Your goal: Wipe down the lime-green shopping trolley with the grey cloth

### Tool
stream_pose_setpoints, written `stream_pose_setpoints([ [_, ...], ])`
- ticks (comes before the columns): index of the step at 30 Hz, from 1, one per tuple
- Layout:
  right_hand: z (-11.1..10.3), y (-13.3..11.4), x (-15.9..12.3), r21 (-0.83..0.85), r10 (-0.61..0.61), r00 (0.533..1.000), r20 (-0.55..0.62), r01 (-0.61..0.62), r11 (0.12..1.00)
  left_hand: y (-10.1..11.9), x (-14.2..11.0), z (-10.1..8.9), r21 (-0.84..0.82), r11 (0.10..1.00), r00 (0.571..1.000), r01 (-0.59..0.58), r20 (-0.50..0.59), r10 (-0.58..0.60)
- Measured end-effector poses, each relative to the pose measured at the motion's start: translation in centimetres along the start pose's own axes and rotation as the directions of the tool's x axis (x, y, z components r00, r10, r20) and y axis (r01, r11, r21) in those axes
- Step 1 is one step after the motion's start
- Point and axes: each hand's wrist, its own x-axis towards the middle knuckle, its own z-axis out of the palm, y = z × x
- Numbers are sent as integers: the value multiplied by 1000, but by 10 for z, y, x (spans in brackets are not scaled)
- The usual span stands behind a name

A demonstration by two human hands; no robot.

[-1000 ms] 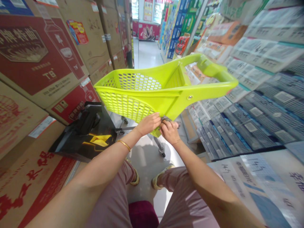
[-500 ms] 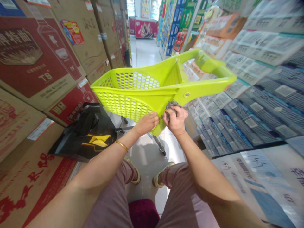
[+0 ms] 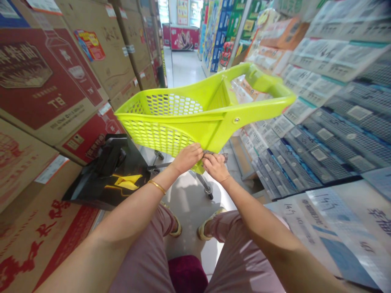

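A yellow-green plastic shopping cart (image 3: 214,136) stands in front of me, its perforated basket to the left and its handle to the right. My left hand (image 3: 190,158) is closed on the lower edge of the basket, fingers together against the plastic. Just beside it, my right hand (image 3: 215,167) is closed round a crumpled grey rag (image 3: 225,156) and presses it to the cart's lower side panel. The rag sticks out above and to the right of the fingers; the rest is hidden under them. A gold bangle (image 3: 157,186) circles my left wrist.
Cardboard cartons (image 3: 33,77) are stacked along the left. A black box (image 3: 91,185) with a yellow piece (image 3: 127,182) on it stands low there. Packaged goods (image 3: 317,142) pile up on the right. A cart wheel (image 3: 210,195) rests on the floor before my feet; a dark red seat (image 3: 187,274) is beneath me.
My right hand has moved down and left with the rag, closer to my left hand. The rag now lies flatter under the fingers. My left hand has stayed at the cart.
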Motion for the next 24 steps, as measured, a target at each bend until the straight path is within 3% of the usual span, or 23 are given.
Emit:
stream_pose_setpoints([
  [4,-13,13,25,-16,132,987,-86,-134,991,0,-2,3,-21,1000,999,12,-29,-13],
  [7,-25,22,44,30,258,948,-186,-257,966,0,-3,4,-41,999,1000,17,-24,-18],
  [11,-32,28,53,78,344,919,-194,-335,939,0,-4,3,-80,996,999,34,-11,-35],
  [15,-24,22,42,75,312,939,-143,-304,950,1,-3,3,-89,995,999,53,14,-52],
  [21,-8,3,12,84,178,984,26,-179,980,1,-3,5,-84,995,998,50,38,-47],
  [24,-5,-1,4,83,142,990,22,-144,986,2,-11,6,-128,989,997,69,30,-65],
])
